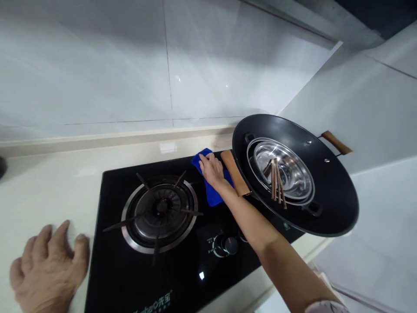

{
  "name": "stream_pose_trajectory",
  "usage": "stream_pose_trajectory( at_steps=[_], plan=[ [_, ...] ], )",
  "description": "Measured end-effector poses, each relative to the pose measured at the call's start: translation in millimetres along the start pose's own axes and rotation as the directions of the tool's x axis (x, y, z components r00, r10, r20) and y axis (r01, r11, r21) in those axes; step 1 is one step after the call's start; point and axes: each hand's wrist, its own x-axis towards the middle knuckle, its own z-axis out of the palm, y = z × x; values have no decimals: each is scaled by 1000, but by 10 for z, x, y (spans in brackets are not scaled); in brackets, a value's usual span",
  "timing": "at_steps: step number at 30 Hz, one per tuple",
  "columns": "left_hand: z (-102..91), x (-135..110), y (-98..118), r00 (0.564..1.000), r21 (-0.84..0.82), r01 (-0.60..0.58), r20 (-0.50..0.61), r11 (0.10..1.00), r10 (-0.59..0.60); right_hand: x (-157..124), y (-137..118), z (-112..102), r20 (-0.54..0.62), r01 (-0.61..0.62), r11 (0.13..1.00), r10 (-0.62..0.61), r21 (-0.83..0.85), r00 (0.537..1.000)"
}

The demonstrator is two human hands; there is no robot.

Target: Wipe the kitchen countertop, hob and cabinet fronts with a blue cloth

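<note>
Blue cloth (215,198) under the right hand (211,169), on the black glass cooktop (182,274) near the counter's (65,191) back edge.
Right hand holds the cloth down, fingers bent over its upper part; the underside of the grip is hidden. Left hand (48,267) empty, palm down, fingers apart, on the counter toward its front edge, just left of the cooktop. Cloth lies between the burner (163,208) and the wok's (332,187) near wooden handle (235,174), partly behind that handle. Judgement: light, soft, limp, nothing fragile in it; likely slides easily on smooth glass, but could snag under the handle. Damp or dry, cannot tell. Best held bunched at the middle under flat fingers, or lifted by its loose lower corner.
</note>
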Motion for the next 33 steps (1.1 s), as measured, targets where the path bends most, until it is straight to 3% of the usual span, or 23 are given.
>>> stream_pose_trajectory(
  at_steps=[5, 8, 23, 28, 33],
  plan=[
    [29, 10, -48, 1000, -19, 7, -9, 1000, -7, -387, 37, -125, 78, 110, 993, -112, 30, 991],
    [65, 23, -85, 1000, -16, 4, -29, 1000, -5, -423, 52, -109, 98, 150, 986, -156, 69, 983],
    [33, 4, 26, 999, -20, 16, -43, 1000, -17, 594, -378, 280, 236, 330, 934, -355, 140, 904],
    [27, 14, -18, 1000, -13, 5, -19, 1000, -5, 633, -355, 324, 195, 309, 940, -333, 144, 923],
    [27, 15, -39, 1000, -3, 8, -17, 1000, -8, 432, -238, 192, 144, 118, 993, -121, 27, 982]
  ],
)
